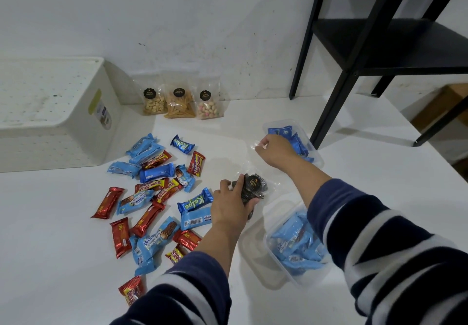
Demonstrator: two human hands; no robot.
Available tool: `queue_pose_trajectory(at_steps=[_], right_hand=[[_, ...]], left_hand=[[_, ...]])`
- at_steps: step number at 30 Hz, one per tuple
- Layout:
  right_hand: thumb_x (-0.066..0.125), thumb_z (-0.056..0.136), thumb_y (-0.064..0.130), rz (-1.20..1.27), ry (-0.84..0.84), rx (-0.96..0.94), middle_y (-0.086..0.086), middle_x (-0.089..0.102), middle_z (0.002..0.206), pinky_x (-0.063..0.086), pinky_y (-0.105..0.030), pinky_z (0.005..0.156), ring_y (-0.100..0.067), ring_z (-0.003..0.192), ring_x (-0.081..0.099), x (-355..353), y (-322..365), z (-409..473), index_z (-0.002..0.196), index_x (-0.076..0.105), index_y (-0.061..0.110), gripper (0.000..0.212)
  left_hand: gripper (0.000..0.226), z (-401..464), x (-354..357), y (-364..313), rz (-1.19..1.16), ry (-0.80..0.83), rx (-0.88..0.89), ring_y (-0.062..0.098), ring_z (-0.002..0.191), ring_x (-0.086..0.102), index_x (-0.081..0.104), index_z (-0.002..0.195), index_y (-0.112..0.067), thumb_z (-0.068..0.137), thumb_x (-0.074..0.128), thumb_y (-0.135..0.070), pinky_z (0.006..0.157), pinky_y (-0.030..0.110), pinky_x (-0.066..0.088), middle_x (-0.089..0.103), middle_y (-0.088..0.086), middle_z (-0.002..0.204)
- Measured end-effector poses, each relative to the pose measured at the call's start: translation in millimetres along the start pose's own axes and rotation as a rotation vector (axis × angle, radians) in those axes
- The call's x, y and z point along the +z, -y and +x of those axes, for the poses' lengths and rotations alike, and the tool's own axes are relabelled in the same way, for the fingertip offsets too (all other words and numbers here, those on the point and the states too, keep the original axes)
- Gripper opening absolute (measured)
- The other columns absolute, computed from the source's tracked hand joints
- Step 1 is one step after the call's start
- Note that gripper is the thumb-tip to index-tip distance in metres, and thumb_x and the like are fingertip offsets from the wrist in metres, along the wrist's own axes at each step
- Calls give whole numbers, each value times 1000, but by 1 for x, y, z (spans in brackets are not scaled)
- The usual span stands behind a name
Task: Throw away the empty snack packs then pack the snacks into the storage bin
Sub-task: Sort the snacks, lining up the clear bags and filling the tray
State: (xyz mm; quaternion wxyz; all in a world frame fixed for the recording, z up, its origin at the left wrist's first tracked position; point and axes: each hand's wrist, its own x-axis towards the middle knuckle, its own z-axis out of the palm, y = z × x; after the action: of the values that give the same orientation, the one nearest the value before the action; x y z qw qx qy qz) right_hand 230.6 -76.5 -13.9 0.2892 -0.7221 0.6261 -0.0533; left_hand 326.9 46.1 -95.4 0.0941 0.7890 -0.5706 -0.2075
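Both hands are on one clear snack bag (249, 172) in the middle of the white desk (354, 162). The left hand (229, 209) has its fingers curled around the bag's full end, packed with dark round snacks under a black label. The right hand (274, 151) pinches the bag's empty top edge, fingers pressed together. Loose wrapped chocolate bars (152, 198) lie scattered to the left. Two clear tubs (281, 259) of blue packets sit to the right. The white storage bin (50, 112) stands upside down at the back left, beside three small snack bags (181, 103) leaning on the wall.
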Motion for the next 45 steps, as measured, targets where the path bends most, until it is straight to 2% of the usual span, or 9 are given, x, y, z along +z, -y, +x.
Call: queue_pose_trajectory(at_steps=[5,13,18,21,23,30,35,41,45], right_hand=[[46,90,7,-136,116,49,-10,63,94,44,-25,70,-27,95,57,-22,-26,-10,87,66,3,21],[45,89,-5,-89,60,5,-8,64,124,47,-36,98,-29,115,57,-14,-35,-26,115,70,12,40],[46,91,-4,-48,-25,-29,-7,61,128,49,-36,98,-27,116,57,-10,-31,-34,121,66,18,42],[49,89,-3,27,-52,-103,-5,66,122,51,-32,96,-21,112,61,-9,-29,-42,116,68,14,37],[52,87,-2,77,-52,-130,-4,68,117,50,-27,92,-17,108,62,-7,-30,-46,113,70,14,36],[59,90,20,253,-89,-86,-4,69,87,47,-28,75,-18,86,62,-2,-33,-51,95,75,6,21],[54,93,20,144,-131,35,-8,71,105,52,-34,84,-26,100,64,-1,-34,-43,99,73,8,23],[47,95,10,58,-148,-46,-1,66,96,47,-32,70,-24,92,63,1,-19,-34,95,64,19,19],[48,95,13,121,-139,-83,-4,62,85,50,-37,74,-24,85,59,-2,-17,-28,87,61,18,16]], left_hand=[[71,1,-1,-3,3,17,-23,31,125,41,14,150,-36,90,44,-60,96,40,47,29,7,143],[71,0,1,-8,-3,26,-39,33,123,42,18,149,-34,89,47,-59,94,42,46,28,8,143],[57,7,-19,-30,-165,-116,-103,31,130,29,46,133,-27,87,46,-61,104,44,36,28,7,143],[43,16,-44,-49,-453,-156,-147,21,111,51,56,112,-21,91,43,-56,88,33,44,55,2,109],[33,20,-54,-55,-636,-76,-138,5,76,60,57,100,-17,95,44,-46,65,21,45,60,-2,80],[21,22,-45,-54,-807,-34,-101,17,77,56,60,80,-18,96,47,-22,72,26,42,66,0,88],[20,18,-48,-53,-791,-30,-55,2,47,55,61,87,-13,97,47,-22,44,10,40,63,-1,72],[18,21,-33,-22,-528,-182,124,21,111,51,57,111,-21,93,55,-22,88,28,40,51,2,122],[58,16,-21,13,-252,62,192,30,123,50,37,140,-31,89,62,-20,101,40,45,22,4,151]])
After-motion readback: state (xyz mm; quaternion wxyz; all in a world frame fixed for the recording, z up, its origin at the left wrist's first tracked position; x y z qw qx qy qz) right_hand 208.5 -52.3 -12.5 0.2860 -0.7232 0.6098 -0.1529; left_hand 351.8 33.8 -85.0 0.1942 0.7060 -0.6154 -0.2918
